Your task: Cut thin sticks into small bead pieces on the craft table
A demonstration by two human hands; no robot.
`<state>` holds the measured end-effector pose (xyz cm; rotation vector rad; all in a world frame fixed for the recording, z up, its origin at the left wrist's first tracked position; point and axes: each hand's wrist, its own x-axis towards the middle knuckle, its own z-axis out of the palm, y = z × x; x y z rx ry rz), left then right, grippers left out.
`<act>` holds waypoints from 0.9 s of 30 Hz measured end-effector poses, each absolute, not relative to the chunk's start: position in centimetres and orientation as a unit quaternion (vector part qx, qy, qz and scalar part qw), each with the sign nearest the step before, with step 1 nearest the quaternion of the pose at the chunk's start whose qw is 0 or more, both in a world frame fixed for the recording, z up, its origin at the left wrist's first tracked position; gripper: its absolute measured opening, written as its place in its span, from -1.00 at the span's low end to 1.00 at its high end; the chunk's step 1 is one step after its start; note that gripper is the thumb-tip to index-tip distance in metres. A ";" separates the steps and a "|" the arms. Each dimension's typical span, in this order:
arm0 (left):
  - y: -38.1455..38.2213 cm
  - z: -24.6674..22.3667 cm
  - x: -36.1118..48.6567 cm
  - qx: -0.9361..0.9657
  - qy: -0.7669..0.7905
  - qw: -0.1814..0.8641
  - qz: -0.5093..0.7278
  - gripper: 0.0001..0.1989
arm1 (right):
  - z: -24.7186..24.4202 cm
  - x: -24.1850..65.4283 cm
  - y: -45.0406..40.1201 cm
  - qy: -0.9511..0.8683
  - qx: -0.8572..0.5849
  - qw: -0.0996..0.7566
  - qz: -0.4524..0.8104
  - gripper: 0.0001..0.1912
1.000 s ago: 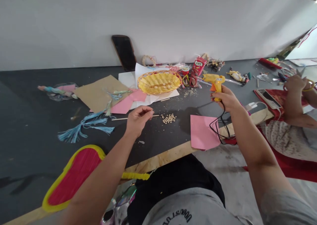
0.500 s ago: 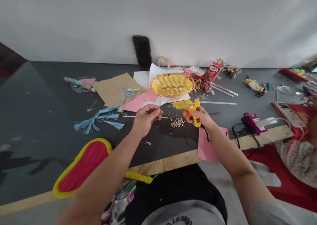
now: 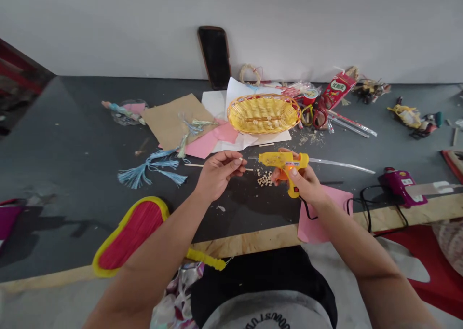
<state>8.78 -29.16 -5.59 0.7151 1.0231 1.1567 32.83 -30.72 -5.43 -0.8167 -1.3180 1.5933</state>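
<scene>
My right hand (image 3: 302, 177) grips a yellow hot glue gun (image 3: 280, 160), its nozzle pointing left and a small orange light glowing on its side. A clear glue stick (image 3: 342, 164) sticks out of the back. Just in front of the nozzle, my left hand (image 3: 220, 172) pinches a small pale wooden piece (image 3: 240, 159) between thumb and fingertips. Below the gun lies a little heap of similar cut pieces (image 3: 265, 178) on the dark table. A thin wooden stick (image 3: 193, 165) passes behind my left hand. The yellow wicker basket (image 3: 264, 114) stands beyond both hands.
Blue tassels (image 3: 152, 171), brown paper (image 3: 179, 121) and pink sheets lie left of the basket. Red-handled scissors (image 3: 320, 118) and a red drink carton (image 3: 338, 90) are at its right. A phone (image 3: 215, 56) leans on the wall. A black cord runs near a purple device (image 3: 401, 186).
The view has shifted, so things on the table sit differently in frame. The glue gun's nozzle and my left fingertips are closer together, and the small wooden piece now shows.
</scene>
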 end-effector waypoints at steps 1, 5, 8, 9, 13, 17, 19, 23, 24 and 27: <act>-29.2 -5.6 8.8 0.316 0.455 0.659 0.509 -0.56 | -5.5 32.8 -30.8 -0.532 -0.330 0.444 0.641 -0.33; -29.3 -5.6 8.9 0.332 0.460 0.649 0.507 -0.60 | -5.8 32.5 -30.9 -0.537 -0.328 0.440 0.640 -0.34; -29.3 -5.6 8.9 0.336 0.455 0.648 0.510 -0.61 | -5.8 32.4 -31.0 -0.534 -0.319 0.442 0.646 -0.34; -29.3 -5.6 8.9 0.336 0.454 0.648 0.511 -0.61 | -5.7 32.4 -31.0 -0.532 -0.320 0.441 0.648 -0.33; -29.4 -5.6 9.0 0.337 0.460 0.646 0.507 -0.62 | -5.6 32.5 -31.1 -0.528 -0.333 0.427 0.654 -0.29; -29.5 -5.7 9.1 0.336 0.455 0.650 0.507 -0.62 | -5.9 32.5 -31.2 -0.531 -0.331 0.419 0.658 -0.31; -29.5 -5.7 9.1 0.333 0.452 0.653 0.509 -0.62 | -5.9 32.4 -31.1 -0.526 -0.327 0.422 0.662 -0.32; -29.5 -5.8 9.1 0.333 0.453 0.652 0.509 -0.62 | -5.7 32.3 -30.9 -0.497 -0.325 0.425 0.684 -0.36; -29.5 -5.8 9.1 0.333 0.455 0.652 0.508 -0.62 | -5.6 32.3 -30.9 -0.486 -0.327 0.422 0.692 -0.37; -29.4 -5.8 9.1 0.333 0.458 0.652 0.504 -0.62 | -5.4 32.5 -30.8 -0.462 -0.327 0.417 0.711 -0.37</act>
